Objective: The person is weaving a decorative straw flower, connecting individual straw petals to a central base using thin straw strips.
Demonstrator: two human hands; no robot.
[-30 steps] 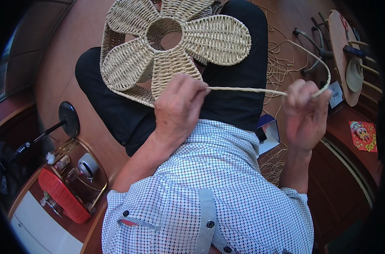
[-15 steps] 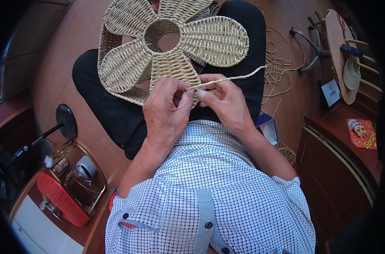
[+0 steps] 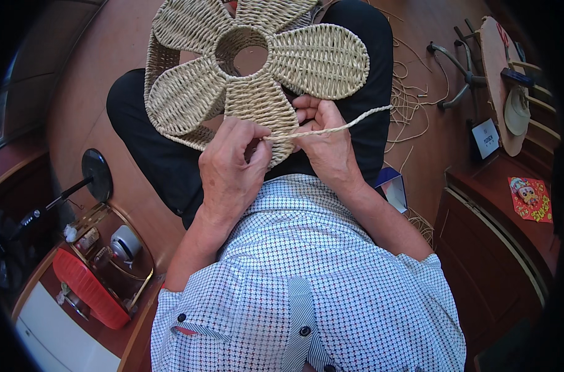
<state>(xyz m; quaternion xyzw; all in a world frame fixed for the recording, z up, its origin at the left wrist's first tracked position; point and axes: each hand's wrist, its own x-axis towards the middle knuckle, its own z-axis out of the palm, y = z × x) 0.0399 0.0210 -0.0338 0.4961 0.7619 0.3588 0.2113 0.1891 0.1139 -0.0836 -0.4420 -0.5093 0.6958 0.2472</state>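
A flower-shaped woven straw piece (image 3: 257, 102) with a round hole at its centre rests across my lap. Between its petals, a woven side wall shows below. My left hand (image 3: 228, 166) is closed, thumb and forefinger pinching a twisted straw cord (image 3: 331, 130) at the nearest petal. From there the cord runs right, over my right hand, its free end pointing to the upper right. My right hand (image 3: 329, 147) is closed at that petal's right edge, fingers curled and the thumb partly hidden under the cord.
Loose straw cord (image 3: 409, 108) lies tangled on the floor to the right, beside a metal chair base (image 3: 462, 77). A small blue and white box (image 3: 392, 188) stands near my right forearm. On the left are a black fan (image 3: 97, 175) and a red basket (image 3: 90, 288).
My left hand has drawn slightly left and down with the cord in its pinch. My right hand has let go of its hold near the cord and shifted to the petal's edge.
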